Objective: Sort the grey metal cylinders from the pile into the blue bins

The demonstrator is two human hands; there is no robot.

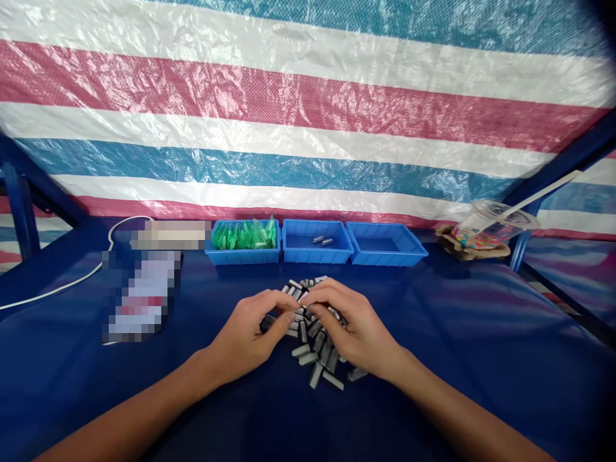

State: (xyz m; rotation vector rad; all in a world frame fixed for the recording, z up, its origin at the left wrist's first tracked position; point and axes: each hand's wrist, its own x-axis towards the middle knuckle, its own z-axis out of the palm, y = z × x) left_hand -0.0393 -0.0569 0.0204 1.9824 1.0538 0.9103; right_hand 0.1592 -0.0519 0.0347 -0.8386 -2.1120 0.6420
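A heap of short grey metal pieces (319,341), bar-shaped with flat sides, lies on the blue tabletop in front of me. Over its upper part, my left hand (260,324) comes in from the left, thumb and index finger curled together. Facing it, my right hand (351,324) has its thumb and fingertips pinched almost against those of the left. Whatever sits between the fingertips is too small to make out. Some of the pieces are hidden beneath both hands.
Behind the heap stand three blue bins: the left bin (243,256) with green plastic packets (248,234), the middle bin (317,255) with two metal pieces, and the right bin (389,258). A plastic tub (486,228) is at right. A white cable (72,287) runs left.
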